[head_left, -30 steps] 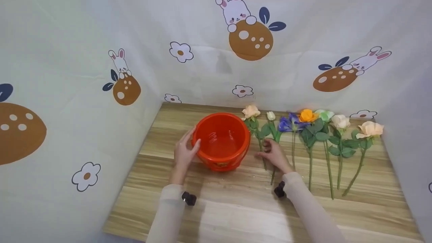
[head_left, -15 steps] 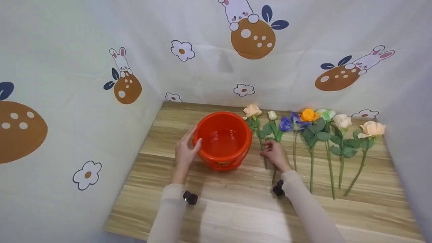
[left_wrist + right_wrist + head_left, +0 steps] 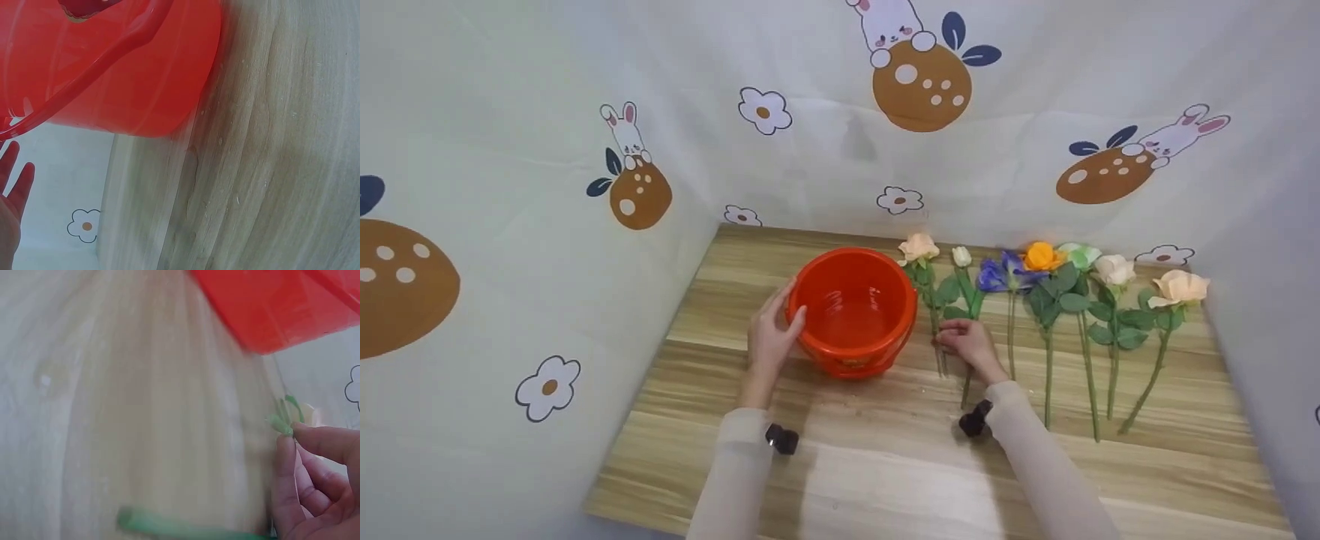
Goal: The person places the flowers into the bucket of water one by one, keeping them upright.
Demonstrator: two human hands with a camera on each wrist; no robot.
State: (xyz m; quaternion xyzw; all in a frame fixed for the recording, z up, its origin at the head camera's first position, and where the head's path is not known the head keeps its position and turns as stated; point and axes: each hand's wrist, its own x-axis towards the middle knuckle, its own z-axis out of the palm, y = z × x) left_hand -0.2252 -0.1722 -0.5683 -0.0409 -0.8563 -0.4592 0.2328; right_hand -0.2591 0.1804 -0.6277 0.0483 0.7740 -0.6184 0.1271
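Observation:
A red plastic bucket [image 3: 851, 353] stands upright on the table, its inside visible from above. At its left side is my left hand [image 3: 771, 334], fingers spread along the outer wall and thumb by the rim. My right hand [image 3: 971, 349] pinches the stem of the leftmost rose [image 3: 919, 247], a peach bloom with green leaves. Thumb and finger meet on the green stem end [image 3: 279, 424] in the right wrist view. Just under this hand lies a white tulip [image 3: 961, 257], part of its stem hidden. The bucket's handle [image 3: 95, 70] hangs against its wall.
Right of the tulip lie a purple flower [image 3: 1009, 274], an orange rose [image 3: 1042, 256], a pale green flower [image 3: 1080, 256], a cream rose [image 3: 1114, 270] and a larger peach rose [image 3: 1181, 288]. A printed cloth [image 3: 817, 165] walls in the wooden table [image 3: 885, 465].
My right hand has closed its thumb and fingertips on the leftmost rose's stem, whose lower end has shifted slightly left. The left hand and bucket have stayed in place.

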